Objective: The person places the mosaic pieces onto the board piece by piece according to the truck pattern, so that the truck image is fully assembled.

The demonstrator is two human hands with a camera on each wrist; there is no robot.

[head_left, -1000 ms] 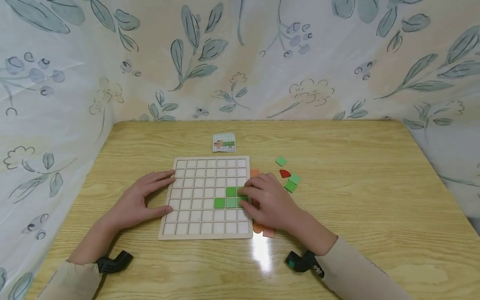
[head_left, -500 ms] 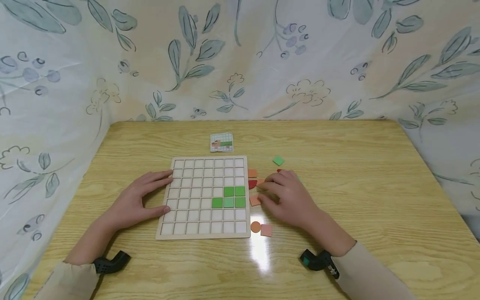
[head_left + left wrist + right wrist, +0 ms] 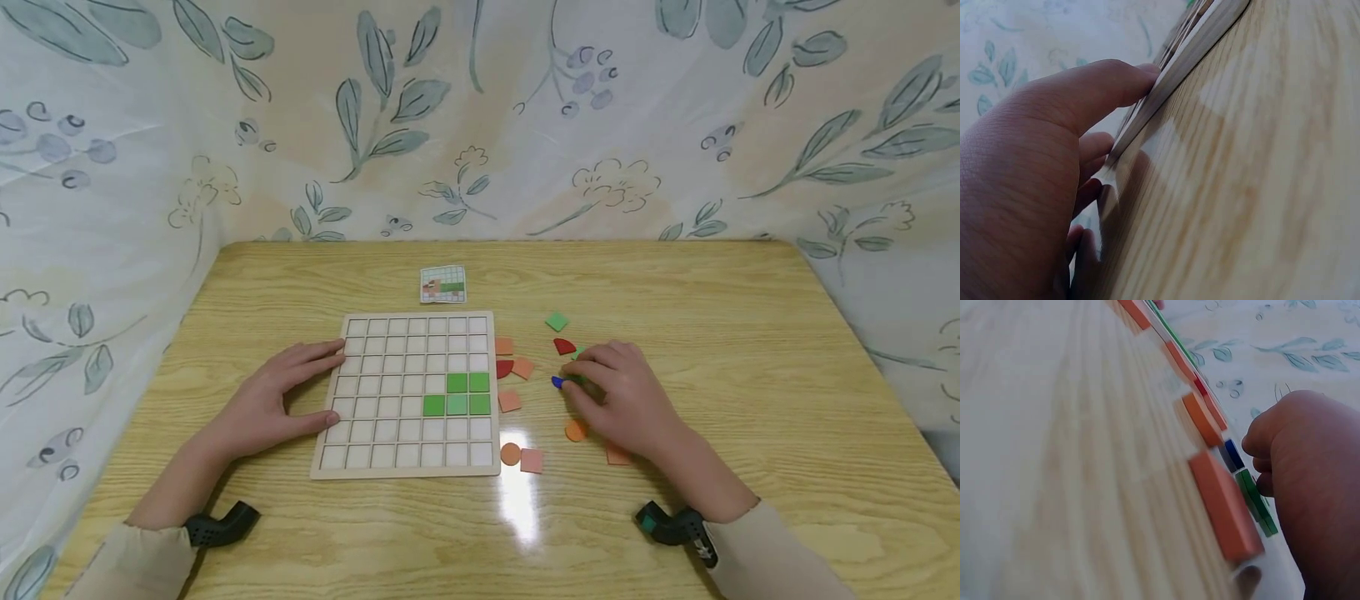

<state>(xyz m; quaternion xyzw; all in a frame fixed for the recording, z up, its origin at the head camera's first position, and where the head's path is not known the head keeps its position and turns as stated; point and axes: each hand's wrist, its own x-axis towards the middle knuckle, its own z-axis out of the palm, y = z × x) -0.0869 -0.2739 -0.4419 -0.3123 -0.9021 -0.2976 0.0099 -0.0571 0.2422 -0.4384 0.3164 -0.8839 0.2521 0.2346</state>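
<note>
A wooden grid board (image 3: 405, 475) lies flat on the table, with several green square tiles (image 3: 457, 405) set in its right-hand cells. My left hand (image 3: 266, 400) rests along the board's left edge, thumb and fingertips touching the rim; in the left wrist view the thumb (image 3: 1110, 84) lies against that edge. To the right of the board, my right hand (image 3: 618, 396) is over loose green tiles (image 3: 1254, 500), which its fingers partly hide in the head view. Just left of its fingertips lies a small blue piece (image 3: 557, 382). No piece shows between these fingers.
Loose orange squares (image 3: 509, 401), an orange disc (image 3: 510, 454), a pink square (image 3: 532, 461) and red quarter-round pieces (image 3: 564, 346) lie right of the board. A light green tile (image 3: 557, 322) lies farther back. Behind the board is a small pattern card (image 3: 442, 284).
My right hand has moved right, away from the board to the loose tiles, uncovering the two right-end green tiles and the orange and red pieces beside the board. My left hand stays at the rim.
</note>
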